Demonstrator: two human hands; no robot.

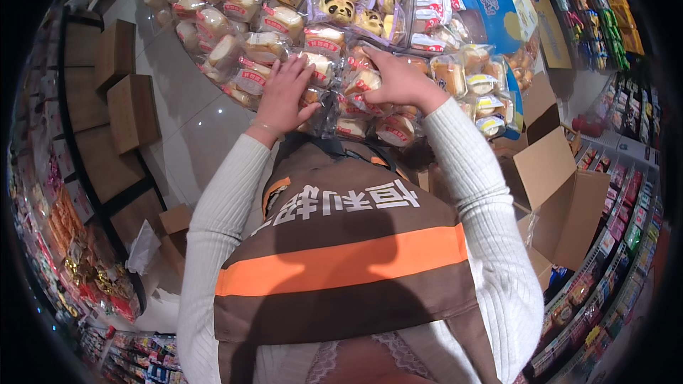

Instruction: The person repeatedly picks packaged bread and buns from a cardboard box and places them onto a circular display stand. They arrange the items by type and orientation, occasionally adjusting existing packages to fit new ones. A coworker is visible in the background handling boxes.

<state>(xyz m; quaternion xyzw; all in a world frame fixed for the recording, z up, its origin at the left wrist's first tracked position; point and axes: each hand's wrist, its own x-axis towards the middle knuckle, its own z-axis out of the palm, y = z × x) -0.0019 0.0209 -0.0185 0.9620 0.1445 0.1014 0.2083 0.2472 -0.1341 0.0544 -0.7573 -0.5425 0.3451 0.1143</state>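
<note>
My left hand [286, 96] lies with its fingers spread on a pile of bread rolls in clear wrappers with red print. Its fingertips touch a wrapped roll [318, 68], and its thumb points toward the middle of the pile. Just to the right, my right hand [405, 82] curves around a wrapped bread roll [361, 82], thumb on the near side and index finger beyond it; the other fingers are partly hidden. More wrapped rolls [398, 130] lie on the near edge, below my right hand.
Beyond my hands lie panda-faced cakes [338, 8] in purple-edged wrappers. Yellow-labelled breads [481, 84] sit right, by a blue display board [491, 3]. An open cardboard box [562, 199] stands at my right, closed cartons [133, 114] at my left. Shelves of packaged goods [605, 263] curve around.
</note>
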